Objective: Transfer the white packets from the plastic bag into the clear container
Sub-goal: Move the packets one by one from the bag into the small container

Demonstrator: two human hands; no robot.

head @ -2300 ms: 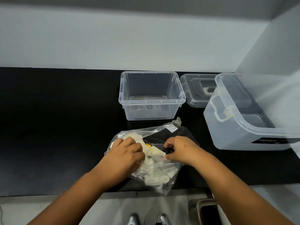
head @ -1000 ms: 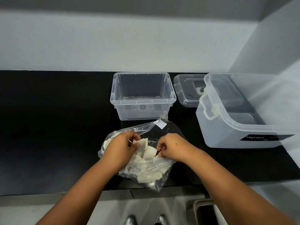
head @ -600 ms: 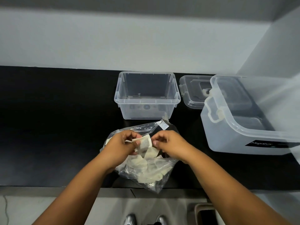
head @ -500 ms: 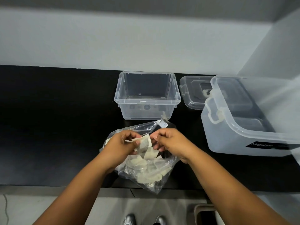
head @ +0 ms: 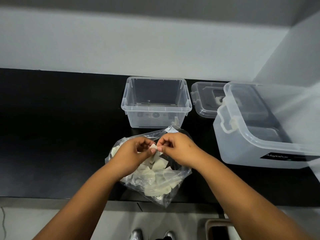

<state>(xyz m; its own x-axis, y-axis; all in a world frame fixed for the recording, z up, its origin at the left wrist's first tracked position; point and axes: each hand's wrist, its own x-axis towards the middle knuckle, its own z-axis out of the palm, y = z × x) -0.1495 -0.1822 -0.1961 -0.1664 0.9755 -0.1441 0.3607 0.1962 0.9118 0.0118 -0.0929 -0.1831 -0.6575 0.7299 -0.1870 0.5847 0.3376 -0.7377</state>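
Both hands — left [head: 133, 153] and right [head: 176, 147] — pinch one white packet [head: 154, 146] between fingertips just above the open bag [head: 155, 181] of packets on the black counter [head: 52, 135], the clear container [head: 155, 103] standing just beyond — a bigger bin [head: 263, 132] at right.
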